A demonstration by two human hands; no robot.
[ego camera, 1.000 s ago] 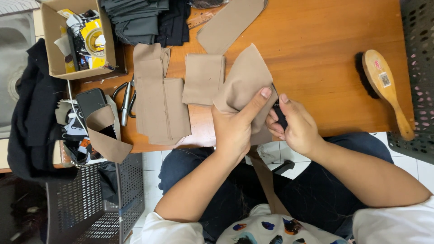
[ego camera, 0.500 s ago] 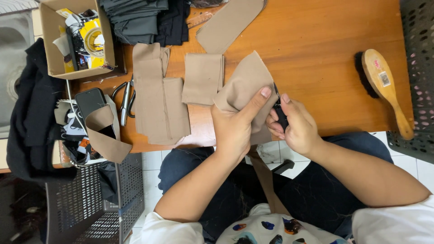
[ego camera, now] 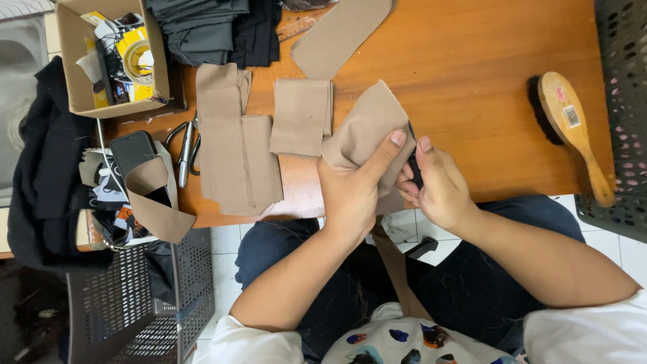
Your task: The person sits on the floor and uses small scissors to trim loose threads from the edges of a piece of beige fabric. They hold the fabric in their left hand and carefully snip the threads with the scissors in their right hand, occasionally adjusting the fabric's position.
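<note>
My left hand (ego camera: 354,189) grips a tan fabric piece (ego camera: 367,128) at the front edge of the wooden table (ego camera: 472,87), thumb pressed on top of the cloth. My right hand (ego camera: 435,185) pinches the same piece from the right and holds a small dark tool (ego camera: 414,167), mostly hidden between the fingers and the cloth. A tan strip (ego camera: 397,269) hangs from the piece down over my lap. More tan pieces lie on the table: a long folded stack (ego camera: 232,145), a smaller folded one (ego camera: 300,118) and a long strip (ego camera: 340,37) at the back.
Scissors (ego camera: 187,145) lie left of the stack. A wooden-backed brush (ego camera: 573,128) rests at the right beside a dark perforated crate (ego camera: 623,108). A cardboard box (ego camera: 111,50) of odds and ends, dark folded cloth (ego camera: 209,30), a phone (ego camera: 135,155) and a grey basket (ego camera: 135,303) sit at the left.
</note>
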